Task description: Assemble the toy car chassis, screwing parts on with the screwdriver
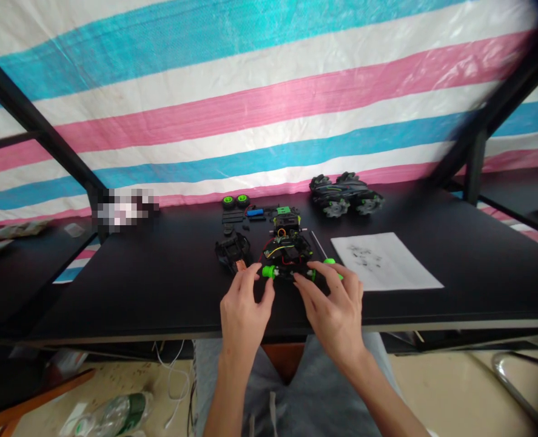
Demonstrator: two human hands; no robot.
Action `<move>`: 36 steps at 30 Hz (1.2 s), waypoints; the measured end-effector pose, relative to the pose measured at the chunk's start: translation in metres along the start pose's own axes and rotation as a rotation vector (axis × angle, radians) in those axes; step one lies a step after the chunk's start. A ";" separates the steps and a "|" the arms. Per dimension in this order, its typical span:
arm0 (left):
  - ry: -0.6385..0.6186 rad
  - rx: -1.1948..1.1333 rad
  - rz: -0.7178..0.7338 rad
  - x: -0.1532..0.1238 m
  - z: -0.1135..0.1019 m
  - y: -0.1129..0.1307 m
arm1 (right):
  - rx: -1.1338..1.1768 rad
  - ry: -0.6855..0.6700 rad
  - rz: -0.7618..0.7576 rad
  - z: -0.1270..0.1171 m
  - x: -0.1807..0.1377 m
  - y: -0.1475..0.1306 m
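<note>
Near the table's front edge lies a black axle assembly (287, 273) with a bright green hub (268, 272) at its left end and more green at its right. My left hand (245, 306) is beside the left hub, thumb and forefinger apart. My right hand (335, 303) has thumb and fingers around the assembly's right part, partly hiding it. Just beyond is a black toy-car chassis (291, 247) with loose wires. A black car body shell (233, 249) lies left of it. By my right fingers is a screwdriver (319, 246), its green handle partly covered.
At the back stand two green-rimmed wheels (235, 201), a blue battery-like block (255, 212) and small black parts. A black toy car (346, 194) is at back right. Right of my hand lies a printed sheet (400, 261). Black metal posts (478, 152) flank the table.
</note>
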State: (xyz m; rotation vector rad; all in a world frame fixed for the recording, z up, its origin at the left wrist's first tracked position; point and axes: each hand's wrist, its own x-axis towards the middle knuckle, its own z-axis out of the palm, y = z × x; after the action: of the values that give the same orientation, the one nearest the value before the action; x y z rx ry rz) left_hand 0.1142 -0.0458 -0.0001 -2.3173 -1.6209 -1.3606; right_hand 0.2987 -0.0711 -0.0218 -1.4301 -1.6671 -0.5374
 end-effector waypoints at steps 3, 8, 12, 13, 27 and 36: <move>0.000 0.013 0.018 0.000 0.002 0.000 | 0.033 0.009 0.003 0.001 0.000 0.001; 0.014 0.007 0.017 0.000 0.003 0.000 | 0.023 0.004 0.004 0.000 0.000 0.001; 0.043 -0.031 -0.011 -0.001 0.002 0.000 | 0.012 -0.010 -0.025 0.000 -0.003 0.002; 0.046 -0.046 -0.020 0.000 0.002 0.000 | 0.011 -0.016 -0.030 0.000 -0.003 0.002; -0.470 0.159 0.089 0.074 -0.005 0.022 | 0.051 -0.032 -0.019 -0.001 -0.004 0.002; -0.553 0.177 0.114 0.094 -0.010 0.024 | 0.059 -0.018 0.016 0.003 -0.004 0.000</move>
State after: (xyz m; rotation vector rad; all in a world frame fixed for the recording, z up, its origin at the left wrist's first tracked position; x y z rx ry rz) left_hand 0.1350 0.0098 0.0767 -2.7709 -1.5939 -0.5465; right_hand 0.2973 -0.0713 -0.0269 -1.4088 -1.6706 -0.4642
